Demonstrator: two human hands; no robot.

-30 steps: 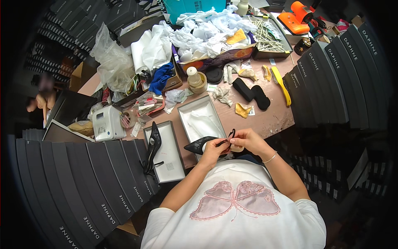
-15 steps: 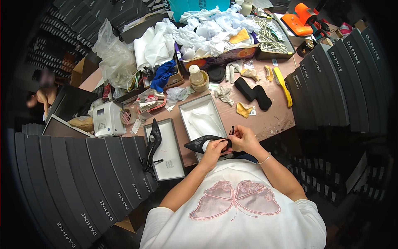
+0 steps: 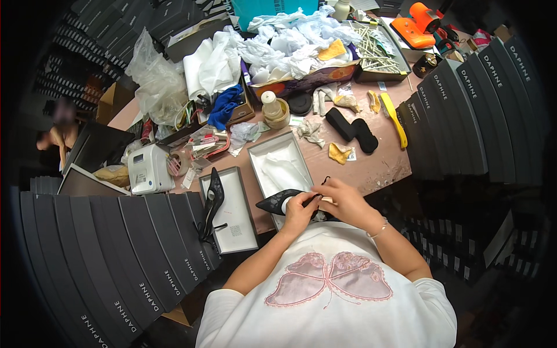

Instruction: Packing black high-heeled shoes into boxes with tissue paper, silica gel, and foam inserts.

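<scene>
Midway, by the look of it — left hand (image 3: 299, 210) and right hand (image 3: 342, 200) pinched together on black pointed shoe (image 3: 281, 201) at table's near edge, over open tissue-lined box (image 3: 282, 168); its mate (image 3: 212, 203) on box lid (image 3: 232, 211), left — neither boxed yet.

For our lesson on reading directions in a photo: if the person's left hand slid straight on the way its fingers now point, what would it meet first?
The left hand points up and right across the black shoe it grips. Going straight on, it would probably meet the right hand first, since their fingertips nearly touch; depth is hard to judge.
</scene>
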